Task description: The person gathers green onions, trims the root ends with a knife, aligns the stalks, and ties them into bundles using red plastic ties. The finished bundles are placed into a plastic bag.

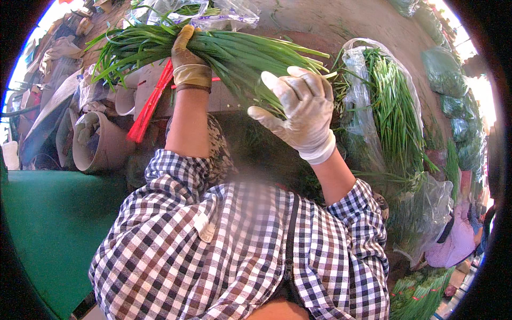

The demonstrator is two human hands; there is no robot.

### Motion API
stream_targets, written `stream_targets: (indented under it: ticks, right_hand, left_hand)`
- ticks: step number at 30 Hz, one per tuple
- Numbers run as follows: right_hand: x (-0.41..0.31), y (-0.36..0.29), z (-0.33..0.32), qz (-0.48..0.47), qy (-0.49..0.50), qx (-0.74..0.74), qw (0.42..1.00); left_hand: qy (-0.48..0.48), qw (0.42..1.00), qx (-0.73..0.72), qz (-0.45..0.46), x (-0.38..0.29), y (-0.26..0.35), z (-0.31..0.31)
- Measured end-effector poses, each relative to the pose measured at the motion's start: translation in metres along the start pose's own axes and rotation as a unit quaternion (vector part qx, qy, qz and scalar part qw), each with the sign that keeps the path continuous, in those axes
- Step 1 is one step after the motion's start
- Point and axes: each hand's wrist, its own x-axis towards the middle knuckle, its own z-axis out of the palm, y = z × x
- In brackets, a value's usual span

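Observation:
Gripped around its middle by my gloved left hand [187, 60] is a thick bunch of green garlic chives [240, 50]. Its leafy tips fan out to the left and its pale cut ends point right. Just below those ends, my right hand [302, 102], in a whitish glove, is spread with fingers apart and nothing in it; whether it touches the stems, I cannot tell. A bundle of red plastic strips [151, 105] hangs down beside my left wrist.
To the right, an open clear plastic bag [354, 76] holds loose chives [392, 108]. Filled bags [444, 72] line the far right, near another person [452, 244]. Tied bunches [424, 294] lie lower right. On the left are a bucket [100, 144] and a green surface [60, 216].

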Motion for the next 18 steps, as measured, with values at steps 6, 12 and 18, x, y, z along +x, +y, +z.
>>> stream_targets:
  ticks: [6, 12, 18]
  right_hand:
    - [0.018, 0.006, 0.023, -0.087, 0.012, -0.14, 0.986]
    - [0.013, 0.015, -0.021, -0.051, -0.1, 0.054, 0.992]
    - [-0.042, 0.063, -0.067, 0.138, -0.447, 0.393, 0.792]
  left_hand:
    - [0.009, 1.0, 0.022, -0.015, -0.003, -0.005, 0.004]
    - [-0.041, 0.995, 0.031, -0.08, 0.001, -0.005, 0.02]
    - [0.049, 0.996, 0.009, 0.079, 0.013, 0.005, 0.027]
